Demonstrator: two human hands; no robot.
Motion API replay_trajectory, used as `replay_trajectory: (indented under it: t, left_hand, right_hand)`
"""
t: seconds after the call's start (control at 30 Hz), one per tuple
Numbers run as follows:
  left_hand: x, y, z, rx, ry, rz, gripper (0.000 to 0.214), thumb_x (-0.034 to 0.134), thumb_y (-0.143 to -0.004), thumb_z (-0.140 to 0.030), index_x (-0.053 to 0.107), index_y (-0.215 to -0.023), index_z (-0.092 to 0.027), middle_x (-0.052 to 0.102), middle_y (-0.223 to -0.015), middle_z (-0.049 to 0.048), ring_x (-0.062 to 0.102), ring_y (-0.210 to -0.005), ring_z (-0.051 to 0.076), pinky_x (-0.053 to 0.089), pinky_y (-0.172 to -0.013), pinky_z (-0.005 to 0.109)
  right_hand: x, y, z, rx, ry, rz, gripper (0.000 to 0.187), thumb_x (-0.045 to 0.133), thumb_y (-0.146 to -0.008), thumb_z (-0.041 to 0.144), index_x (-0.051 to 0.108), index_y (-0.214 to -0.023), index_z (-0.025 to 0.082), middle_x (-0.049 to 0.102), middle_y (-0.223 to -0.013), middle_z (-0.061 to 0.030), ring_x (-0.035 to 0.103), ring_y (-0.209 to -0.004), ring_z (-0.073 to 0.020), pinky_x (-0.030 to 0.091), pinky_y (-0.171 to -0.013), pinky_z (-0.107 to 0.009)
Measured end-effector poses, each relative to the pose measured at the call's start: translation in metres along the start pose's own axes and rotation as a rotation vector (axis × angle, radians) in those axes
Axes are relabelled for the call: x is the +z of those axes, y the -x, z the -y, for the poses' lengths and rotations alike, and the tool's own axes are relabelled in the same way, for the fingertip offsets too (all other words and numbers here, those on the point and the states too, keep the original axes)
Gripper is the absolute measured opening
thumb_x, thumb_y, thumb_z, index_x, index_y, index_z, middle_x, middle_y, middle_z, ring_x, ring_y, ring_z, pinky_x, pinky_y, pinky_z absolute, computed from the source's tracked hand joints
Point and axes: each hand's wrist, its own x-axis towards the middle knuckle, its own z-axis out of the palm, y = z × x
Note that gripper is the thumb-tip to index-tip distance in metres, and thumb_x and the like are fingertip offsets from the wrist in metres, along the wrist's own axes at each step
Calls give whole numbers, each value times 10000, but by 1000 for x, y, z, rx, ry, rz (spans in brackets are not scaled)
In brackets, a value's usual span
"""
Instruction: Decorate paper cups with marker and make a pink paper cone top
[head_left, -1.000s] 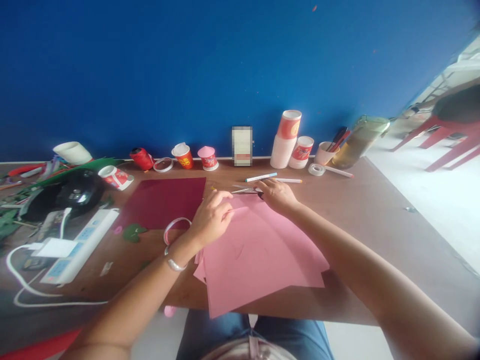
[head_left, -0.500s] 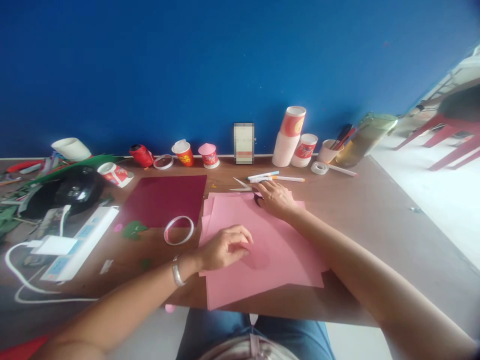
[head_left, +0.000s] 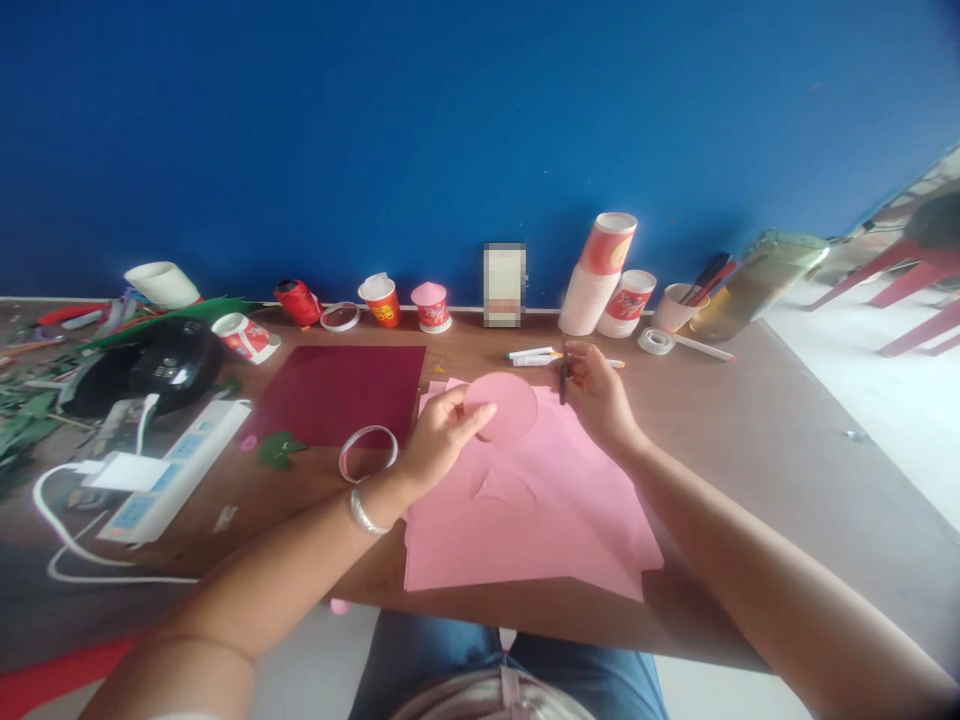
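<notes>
My left hand pinches a round pink paper disc and holds it up above a stack of pink paper sheets on the brown table. A curved cut shows in the top sheet below the disc. My right hand is closed on a pair of scissors, held upright just right of the disc. A silver bangle sits on my left wrist.
A dark red sheet and a tape ring lie left of the pink sheets. Paper cups, markers, a tape roll and a pen cup line the blue wall. A power strip and clutter fill the left.
My left hand lifted the pink disc off the sheets and raised it. My right hand picked the scissors up from the table and brought them beside the disc.
</notes>
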Motion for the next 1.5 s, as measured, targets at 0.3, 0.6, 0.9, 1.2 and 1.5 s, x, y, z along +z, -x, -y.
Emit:
replay_trajectory:
  t: [0.3, 0.6, 0.9, 1.2, 1.5]
  left_hand:
    - [22, -29, 21, -86, 36, -2, 319, 733, -813, -453, 615, -750, -164, 585, -635, -20, 580, -589, 138, 420, -550, 249]
    - [16, -30, 30, 154, -98, 34, 171, 660, -890, -334, 700, -923, -171, 685, -878, 38, 618, -845, 180, 499, -769, 299]
    - [4, -28, 39, 687, -642, -41, 147, 636, -851, -131, 702, -874, -260, 626, -1039, 65, 603, -1047, 228, 512, -938, 426]
    - [12, -31, 46, 171, 74, 5, 454, 517, -971, -513, 533, -1310, -211, 618, -1226, 122, 633, -1008, 206, 548, -865, 340]
    - [16, -29, 41, -66, 184, 145, 312, 757, -808, -458, 699, -859, -156, 675, -814, 39, 628, -832, 199, 509, -769, 310]
  right_hand:
    - [11, 32, -25, 346, -534, 128, 507, 870, -676, 379, 599, -1083, 245, 622, -738, 59, 570, -627, -122, 442, -592, -252]
    - [14, 33, -14, 308, -400, 117, 469, 848, -704, 426, 576, -1052, 267, 629, -758, 41, 565, -638, -136, 445, -592, -262]
    - [11, 35, -9, 414, -464, 158, 395, 817, -731, 495, 630, -988, 261, 585, -754, 39, 540, -626, -137, 462, -590, -279]
    - [10, 38, -5, 242, -374, 18, 389, 831, -752, 433, 600, -1030, 290, 596, -701, 56, 562, -600, -140, 508, -591, -310]
    - [15, 40, -14, 206, -251, 67, 433, 837, -739, 417, 582, -1058, 272, 674, -822, 18, 648, -745, -167, 519, -674, -306]
